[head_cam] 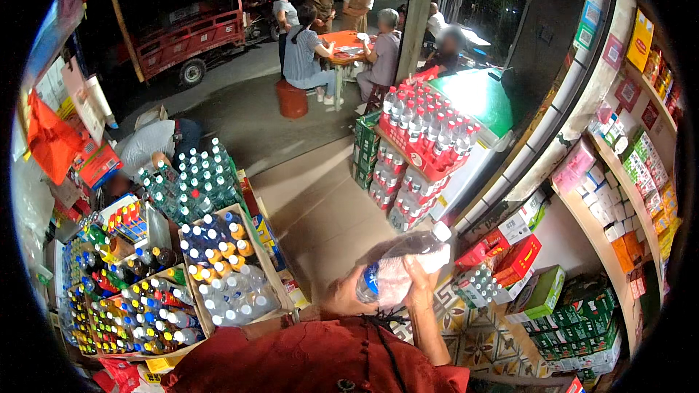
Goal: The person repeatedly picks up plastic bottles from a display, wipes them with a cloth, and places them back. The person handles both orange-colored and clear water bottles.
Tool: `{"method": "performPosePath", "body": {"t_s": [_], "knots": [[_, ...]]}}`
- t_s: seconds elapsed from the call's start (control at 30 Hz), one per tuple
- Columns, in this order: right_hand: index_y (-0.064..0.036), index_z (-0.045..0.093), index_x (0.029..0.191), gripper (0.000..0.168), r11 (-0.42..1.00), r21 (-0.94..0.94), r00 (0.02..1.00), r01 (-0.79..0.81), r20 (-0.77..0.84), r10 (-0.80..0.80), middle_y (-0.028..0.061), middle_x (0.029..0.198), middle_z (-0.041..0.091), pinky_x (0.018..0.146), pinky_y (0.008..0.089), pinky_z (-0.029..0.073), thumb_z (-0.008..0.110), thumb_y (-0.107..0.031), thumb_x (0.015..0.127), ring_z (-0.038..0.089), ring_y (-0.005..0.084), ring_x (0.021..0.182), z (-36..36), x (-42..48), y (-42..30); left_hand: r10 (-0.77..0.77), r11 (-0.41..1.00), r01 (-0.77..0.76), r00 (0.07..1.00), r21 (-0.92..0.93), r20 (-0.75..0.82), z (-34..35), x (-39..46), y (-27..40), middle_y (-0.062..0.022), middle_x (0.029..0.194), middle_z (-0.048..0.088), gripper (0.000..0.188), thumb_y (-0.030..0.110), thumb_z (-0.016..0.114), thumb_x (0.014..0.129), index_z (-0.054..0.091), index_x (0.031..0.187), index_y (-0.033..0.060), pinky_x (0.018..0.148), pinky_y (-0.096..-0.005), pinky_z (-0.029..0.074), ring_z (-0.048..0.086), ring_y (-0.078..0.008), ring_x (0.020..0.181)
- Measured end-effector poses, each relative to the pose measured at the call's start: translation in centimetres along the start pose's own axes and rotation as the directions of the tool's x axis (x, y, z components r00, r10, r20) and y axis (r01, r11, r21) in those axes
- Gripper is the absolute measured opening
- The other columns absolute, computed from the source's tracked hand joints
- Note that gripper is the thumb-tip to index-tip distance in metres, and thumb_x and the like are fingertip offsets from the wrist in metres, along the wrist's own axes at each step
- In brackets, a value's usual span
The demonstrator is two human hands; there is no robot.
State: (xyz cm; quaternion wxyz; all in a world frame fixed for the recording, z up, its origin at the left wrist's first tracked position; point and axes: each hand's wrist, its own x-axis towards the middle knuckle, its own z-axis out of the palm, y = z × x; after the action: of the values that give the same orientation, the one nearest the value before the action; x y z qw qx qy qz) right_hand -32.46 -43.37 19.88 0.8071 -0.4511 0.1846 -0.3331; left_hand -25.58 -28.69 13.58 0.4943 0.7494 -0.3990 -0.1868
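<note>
Just in front of my red shirt, a clear plastic bottle (403, 270) with a white cap and a blue mark near its base lies tilted, cap end up to the right. Pinkish cloth or paper (396, 283) lies against its side. My right hand (419, 284) grips the bottle and this pink material from the near side. My left hand (343, 290) is at the base end, partly blurred; its fingers are partly hidden, and I cannot tell how firmly they hold the bottle.
Boxes of capped drink bottles (232, 267) stand at left, with a bent-over person (147, 144) beyond. Packs of red-capped water bottles (426, 125) are stacked ahead. Shelves (606, 202) and green cartons (579, 311) line the right. People sit and stand around an orange table (344, 41) outside.
</note>
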Motion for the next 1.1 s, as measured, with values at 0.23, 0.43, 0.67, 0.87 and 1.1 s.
{"method": "performPosePath", "body": {"t_s": [0.23, 0.43, 0.67, 0.87, 1.1], "knots": [[-0.003, 0.05, 0.109, 0.038, 0.984, 0.164, 0.997, -0.065, -0.031, 0.071, 0.007, 0.09, 0.058, 0.073, 0.0349, 0.05, 0.065, -0.01, 0.074, 0.059, 0.0197, 0.079, 0.3, 8.0, -1.5, -0.076, 0.978, 0.094, 0.992, 0.185, -0.097, -0.4, 4.3, 2.1, -0.0171, 0.108, 0.058, 0.079, 0.035, 0.082, 0.06, 0.042, 0.12, 0.0033, 0.085, -0.0379, 0.047, 0.06, -0.0282, 0.098], [-0.005, 0.053, 0.107, 0.033, 0.816, 0.393, 0.903, -0.425, 0.248, 0.351, 0.0105, 0.091, 0.06, 0.08, 0.0399, 0.05, 0.057, -0.016, 0.076, 0.061, 0.0266, 0.086, -1.7, 13.7, -0.4, -0.111, 0.939, 0.166, 0.975, -0.302, 0.191, -0.4, 8.7, -1.5, -0.0156, 0.106, 0.06, 0.077, 0.034, 0.083, 0.061, 0.045, 0.12, 0.0015, 0.086, -0.0354, 0.046, 0.058, -0.0216, 0.096], [-0.01, 0.048, 0.118, 0.044, 0.802, 0.34, 0.848, -0.491, 0.397, 0.352, 0.0073, 0.098, 0.058, 0.083, 0.0335, 0.047, 0.058, -0.004, 0.076, 0.058, 0.0189, 0.09, -1.2, 20.3, -2.3, -0.184, 0.866, 0.23, 0.972, -0.443, 0.145, 3.1, 13.6, 0.9, -0.0177, 0.104, 0.061, 0.075, 0.032, 0.082, 0.062, 0.045, 0.119, 0.0008, 0.081, -0.0384, 0.049, 0.061, -0.027, 0.092], [-0.01, 0.047, 0.1, 0.026, 0.95, 0.125, 0.807, -0.286, 0.567, 0.168, 0.0023, 0.076, 0.054, 0.058, 0.0312, 0.047, 0.064, -0.006, 0.079, 0.057, 0.0148, 0.067, -3.4, 25.0, -3.7, -0.4, 0.916, 0.388, 0.865, -0.101, -0.302, 6.4, 17.2, 4.5, -0.0189, 0.101, 0.062, 0.073, 0.031, 0.082, 0.062, 0.046, 0.118, 0.0011, 0.078, -0.0407, 0.05, 0.062, -0.0314, 0.09], [0.0, 0.059, 0.092, 0.014, 0.856, 0.032, 0.818, -0.517, 0.312, 0.483, 0.0047, 0.071, 0.059, 0.044, 0.0272, 0.046, 0.064, -0.009, 0.082, 0.059, 0.0139, 0.058, -3.8, 26.2, -2.5, -0.078, 0.861, 0.394, 0.728, 0.323, -0.681, 9.4, 22.4, 6.0, -0.0205, 0.096, 0.062, 0.07, 0.031, 0.081, 0.063, 0.046, 0.115, 0.0005, 0.073, -0.044, 0.051, 0.062, -0.038, 0.089]]}}
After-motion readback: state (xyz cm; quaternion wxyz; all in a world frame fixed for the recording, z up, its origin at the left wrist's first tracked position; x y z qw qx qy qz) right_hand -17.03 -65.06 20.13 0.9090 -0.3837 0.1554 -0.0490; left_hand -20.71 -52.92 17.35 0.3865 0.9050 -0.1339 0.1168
